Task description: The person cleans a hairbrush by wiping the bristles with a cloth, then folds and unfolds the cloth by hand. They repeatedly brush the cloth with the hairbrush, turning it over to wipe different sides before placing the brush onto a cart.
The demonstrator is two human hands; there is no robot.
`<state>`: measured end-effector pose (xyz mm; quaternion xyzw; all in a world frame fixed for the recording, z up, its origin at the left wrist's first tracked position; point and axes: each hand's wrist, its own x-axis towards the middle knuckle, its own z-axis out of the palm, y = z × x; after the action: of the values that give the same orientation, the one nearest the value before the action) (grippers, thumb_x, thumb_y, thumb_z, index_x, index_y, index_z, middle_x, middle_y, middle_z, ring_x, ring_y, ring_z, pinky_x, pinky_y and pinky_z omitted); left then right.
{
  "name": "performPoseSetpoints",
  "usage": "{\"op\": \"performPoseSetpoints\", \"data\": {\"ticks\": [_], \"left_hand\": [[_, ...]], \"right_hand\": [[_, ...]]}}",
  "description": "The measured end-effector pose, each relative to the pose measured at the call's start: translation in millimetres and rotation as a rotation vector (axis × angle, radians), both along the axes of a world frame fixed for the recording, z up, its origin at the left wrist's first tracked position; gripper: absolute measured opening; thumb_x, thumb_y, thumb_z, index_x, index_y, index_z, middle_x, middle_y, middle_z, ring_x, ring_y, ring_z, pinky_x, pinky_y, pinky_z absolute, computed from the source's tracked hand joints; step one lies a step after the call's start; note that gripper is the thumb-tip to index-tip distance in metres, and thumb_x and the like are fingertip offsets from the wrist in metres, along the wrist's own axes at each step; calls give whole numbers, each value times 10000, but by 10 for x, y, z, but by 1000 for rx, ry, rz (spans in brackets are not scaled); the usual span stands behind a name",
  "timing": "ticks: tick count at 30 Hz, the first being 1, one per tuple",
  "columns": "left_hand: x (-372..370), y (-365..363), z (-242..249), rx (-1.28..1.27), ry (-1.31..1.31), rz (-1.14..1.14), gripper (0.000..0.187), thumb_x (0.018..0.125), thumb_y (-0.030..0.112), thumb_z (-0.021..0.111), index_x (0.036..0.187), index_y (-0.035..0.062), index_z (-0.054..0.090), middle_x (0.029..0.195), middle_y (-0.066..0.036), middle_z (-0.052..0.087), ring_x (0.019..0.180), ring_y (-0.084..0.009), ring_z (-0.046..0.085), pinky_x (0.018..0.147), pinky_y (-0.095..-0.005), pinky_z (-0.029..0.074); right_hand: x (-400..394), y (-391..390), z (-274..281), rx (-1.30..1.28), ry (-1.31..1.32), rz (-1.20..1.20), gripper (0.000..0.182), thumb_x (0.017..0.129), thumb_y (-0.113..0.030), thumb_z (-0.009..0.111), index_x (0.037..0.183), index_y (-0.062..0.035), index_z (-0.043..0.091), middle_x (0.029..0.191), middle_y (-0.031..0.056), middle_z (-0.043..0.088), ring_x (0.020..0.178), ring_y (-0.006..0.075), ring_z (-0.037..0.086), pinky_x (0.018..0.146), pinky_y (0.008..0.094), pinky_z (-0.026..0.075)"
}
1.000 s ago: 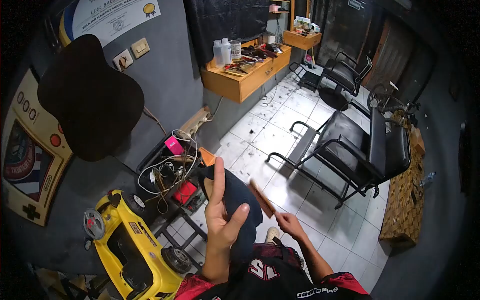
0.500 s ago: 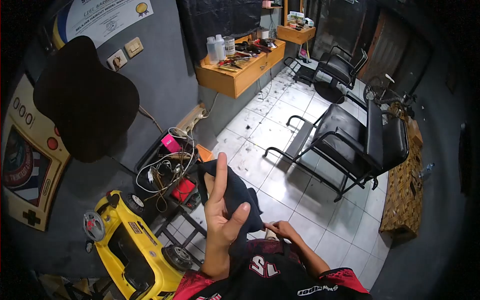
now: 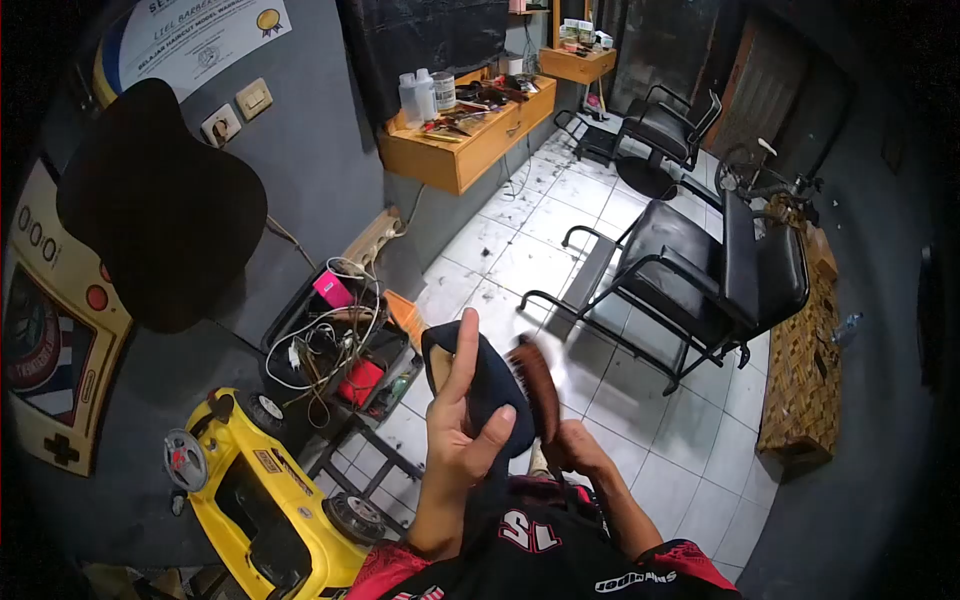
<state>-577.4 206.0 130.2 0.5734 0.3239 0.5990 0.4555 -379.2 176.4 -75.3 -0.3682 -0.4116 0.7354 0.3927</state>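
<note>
Held up in front of my chest is a dark navy cloth item [image 3: 497, 385] with a tan inner side showing at its left edge; I cannot tell its exact kind. My left hand [image 3: 455, 435] grips it from the left, index finger pointing up and thumb across its near side, with the other fingers hidden. On the right, my right hand [image 3: 582, 448] is closed around the lower end of a brown brush [image 3: 541, 388]. The brush stands roughly upright, slightly blurred, its dark bristles turned toward the navy item and close beside it.
A yellow ride-on toy car [image 3: 290, 510] stands at lower left, below a black bin [image 3: 400, 370] of cables. Black barber chairs [image 3: 670, 240] occupy the right. A wooden drawer shelf [image 3: 480, 140] carries bottles and tools. Hair clippings dot the tiled floor [image 3: 500, 300].
My right hand has risen from low by my lap, bringing the brush into view beside the navy item. My left hand and the item have shifted slightly right, and the item has turned somewhat.
</note>
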Motion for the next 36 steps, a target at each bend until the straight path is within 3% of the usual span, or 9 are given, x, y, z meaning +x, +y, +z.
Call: {"op": "performPoseSetpoints", "data": {"ticks": [2,9,11,13,14,17,23,30,36], "left_hand": [[-19,-13,-15,23,32,19,804,681,133,593,1391,-49,261,1114,-87,342,976,-164,376,915,-207,285],[-138,-114,25,-44,-387,-15,840,673,66,586,1404,-62,190,1350,-85,298,1161,-167,404,1002,-242,244],[-134,-69,-25,-13,-345,4,828,674,52,569,1404,-61,193,1326,-105,298,1178,-176,383,1008,-245,236],[-123,-27,-48,-56,-254,-2,823,673,51,561,1403,-64,198,1299,-117,307,1183,-183,368,1015,-249,221],[-113,40,-107,51,-78,33,824,664,55,558,1400,-63,208,1258,-148,316,1171,-207,348,1025,-260,195],[-12,59,-202,68,123,71,825,647,87,561,1381,-93,231,1363,-192,314,1277,-251,270,1075,-305,105],[57,29,-123,107,222,58,785,667,81,544,1384,-65,257,1337,-219,299,1219,-262,278,1046,-303,154],[-63,-135,56,-38,-305,31,860,706,14,567,1423,-42,97,1012,-2,506,874,-74,471,852,-182,338],[-79,-58,-29,34,-164,63,818,710,59,575,1408,-62,167,1229,-93,387,1021,-138,429,933,-216,308]], "right_hand": [[-19,16,-165,-28,-186,171,400,945,-345,454,652,-76,497,522,-52,374,474,53,346,424,217,279],[338,-223,-1703,-24,-1265,268,740,818,-679,394,736,7,661,655,207,621,683,368,624,640,436,474],[272,-165,-1186,-84,-1113,113,712,833,-643,418,710,22,640,611,177,603,618,303,624,591,402,474],[165,-51,-844,-193,-725,-75,587,863,-561,487,639,-22,552,518,-6,461,444,101,432,419,274,347],[111,17,-597,-203,-307,-88,523,884,-529,482,622,-76,486,523,-55,379,430,79,322,393,258,258],[-137,14,199,-180,100,-215,480,905,-504,465,624,-114,443,529,-55,348,425,63,288,381,247,200],[-196,65,-228,15,-50,136,477,917,-483,442,683,-72,504,537,-37,407,453,69,348,406,225,258],[174,-100,-1346,71,-1276,243,694,799,-636,505,733,36,664,584,165,597,586,216,628,564,334,479],[181,40,-802,-138,-590,-114,536,868,-538,503,612,-68,511,497,-23,427,416,87,407,387,253,303]]}}
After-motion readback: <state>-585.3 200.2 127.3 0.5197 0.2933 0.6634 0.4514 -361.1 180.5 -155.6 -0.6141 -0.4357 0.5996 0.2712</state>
